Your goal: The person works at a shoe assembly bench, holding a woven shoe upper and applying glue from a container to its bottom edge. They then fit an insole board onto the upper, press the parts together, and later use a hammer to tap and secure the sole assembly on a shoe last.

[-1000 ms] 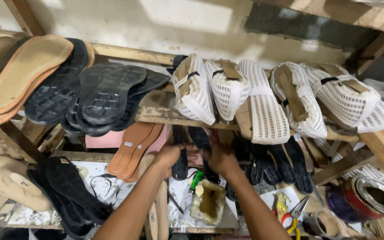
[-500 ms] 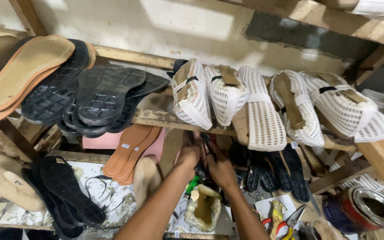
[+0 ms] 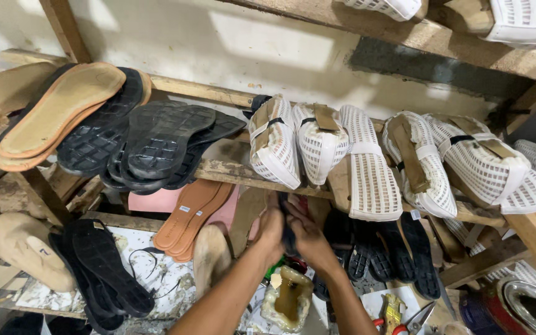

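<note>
I read this as early in the handling of one dark sole, with the racks around it full and nothing laid apart yet. The wooden shelf (image 3: pixel 231 170) runs across the frame; on its left lie black soles (image 3: pixel 156 139) stacked over tan soles (image 3: pixel 57 111), and to the right a row of white mesh uppers (image 3: pixel 367 167) stands on lasts with brown straps. Below the shelf I see orange insoles (image 3: pixel 193 217), more black soles (image 3: pixel 103 267) leaning at lower left, and a glue pot (image 3: pixel 286 301) just under my wrists. Both my hands are up under the shelf edge, close together: my left hand (image 3: pixel 271 229) and right hand (image 3: pixel 308 239) are curled around a narrow dark sole (image 3: pixel 288 232) held upright between them, fingers closed on it. I cannot tell from here whether it is already glued or trimmed; by my judgement the piece is picked and in hand, and whatever work it needs is left to do.
</note>
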{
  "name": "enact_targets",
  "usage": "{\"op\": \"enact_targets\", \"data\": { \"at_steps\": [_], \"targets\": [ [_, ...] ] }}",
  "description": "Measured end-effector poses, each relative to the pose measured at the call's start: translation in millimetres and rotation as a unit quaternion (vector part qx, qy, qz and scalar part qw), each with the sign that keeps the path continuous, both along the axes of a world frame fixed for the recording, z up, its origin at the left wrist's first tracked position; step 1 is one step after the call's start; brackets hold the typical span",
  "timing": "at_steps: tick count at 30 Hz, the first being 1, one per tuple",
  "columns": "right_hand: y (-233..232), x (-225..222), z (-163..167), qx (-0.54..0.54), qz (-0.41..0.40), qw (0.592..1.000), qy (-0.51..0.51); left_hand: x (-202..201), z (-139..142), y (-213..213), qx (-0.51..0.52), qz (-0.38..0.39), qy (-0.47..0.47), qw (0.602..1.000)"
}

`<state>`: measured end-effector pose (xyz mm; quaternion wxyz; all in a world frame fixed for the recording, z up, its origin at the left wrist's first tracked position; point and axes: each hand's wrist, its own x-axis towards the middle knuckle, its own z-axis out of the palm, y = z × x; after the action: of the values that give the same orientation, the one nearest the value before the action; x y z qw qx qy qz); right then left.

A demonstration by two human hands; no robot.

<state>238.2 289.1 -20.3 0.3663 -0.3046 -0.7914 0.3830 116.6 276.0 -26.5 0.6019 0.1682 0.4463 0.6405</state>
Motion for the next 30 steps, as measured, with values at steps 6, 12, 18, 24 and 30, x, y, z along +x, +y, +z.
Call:
{"op": "enact_targets", "data": {
  "at_steps": [6,12,18,24,30],
  "targets": [
    [-22,65,11,-0.045,-0.148,0.987,-0.04,-37,-4,-11,0.036,-0.144,0.253,0.956],
    [-33,145,-2,0.025,-0.339,0.939,-0.053,-120,3,-97,0.13,0.042,0.309,0.941],
    [-41,146,-19,0.186,-0.424,0.756,-0.462,-74,-46,-211,-0.059,0.068,0.447,0.89],
    [-14,64,-25,0.14,-0.266,0.876,-0.376,-60,-97,-213,-0.034,0.064,0.408,0.91],
    [28,-21,-44,0.102,-0.119,0.872,-0.464,-88,-106,-225,0.044,0.127,0.123,0.983]
  ]
}}
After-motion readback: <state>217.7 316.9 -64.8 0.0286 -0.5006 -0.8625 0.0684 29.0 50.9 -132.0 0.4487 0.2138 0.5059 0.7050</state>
